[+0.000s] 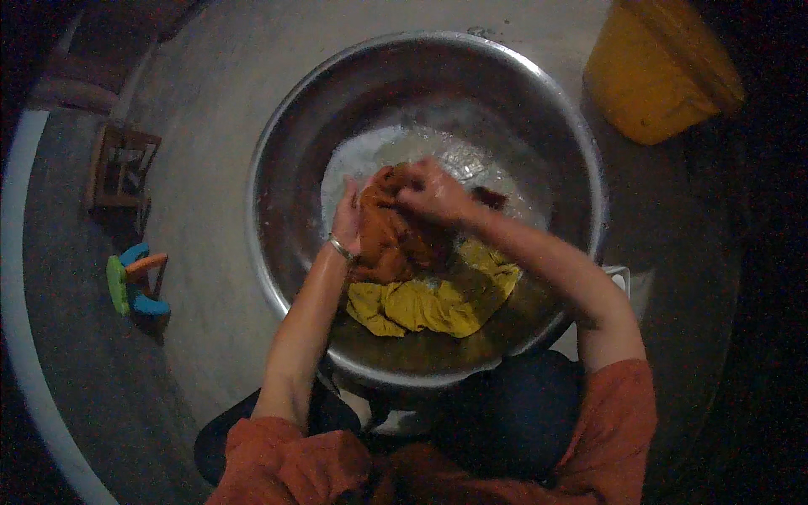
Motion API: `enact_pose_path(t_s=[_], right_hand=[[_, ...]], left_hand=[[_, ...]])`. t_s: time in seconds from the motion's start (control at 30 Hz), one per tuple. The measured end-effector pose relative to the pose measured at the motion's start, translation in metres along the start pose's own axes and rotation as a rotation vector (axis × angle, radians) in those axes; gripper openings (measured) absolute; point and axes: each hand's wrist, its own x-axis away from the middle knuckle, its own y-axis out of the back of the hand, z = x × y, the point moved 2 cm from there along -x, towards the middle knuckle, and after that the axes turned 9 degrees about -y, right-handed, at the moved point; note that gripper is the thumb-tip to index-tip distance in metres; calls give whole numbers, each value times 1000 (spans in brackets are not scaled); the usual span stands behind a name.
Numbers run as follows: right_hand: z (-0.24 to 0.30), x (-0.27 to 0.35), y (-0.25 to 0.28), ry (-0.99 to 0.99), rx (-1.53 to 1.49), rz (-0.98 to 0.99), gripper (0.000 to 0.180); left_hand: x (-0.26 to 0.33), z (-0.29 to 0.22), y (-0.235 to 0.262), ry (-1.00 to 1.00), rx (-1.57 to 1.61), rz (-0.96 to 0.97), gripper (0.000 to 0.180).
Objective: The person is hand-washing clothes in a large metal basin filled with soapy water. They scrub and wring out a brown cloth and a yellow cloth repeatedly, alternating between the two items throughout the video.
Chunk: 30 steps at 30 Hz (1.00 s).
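Rust-orange cloth in the soapy steel basin: you're scrubbing it, left hand and right hand fingers both clamped on it, yellow cloth lying beneath, apparently waiting unwashed.

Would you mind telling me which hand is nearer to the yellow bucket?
The right hand: it grips the orange cloth on the side toward the yellow bucket; the left hand is farther.

shiny metal basin holds wet orange cloth; matt concrete floor.
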Motion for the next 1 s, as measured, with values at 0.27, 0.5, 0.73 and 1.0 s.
enact_pose_path(t_s=[0.27,0.5,0.73,1.0], right_hand=[[72,25,-50,596,470,-100,18],[-24,-52,79,-364,650,-280,32],[-49,-27,30,-265,379,-118,31],[85,32,-44,725,372,-44,17]], left_hand=[[-3,15,28,-335,-365,13,50],[-2,20,-55,-92,-168,-151,53],[-21,20,20,-103,-202,-225,68],[-3,5,-2,-71,-53,-62,61]])
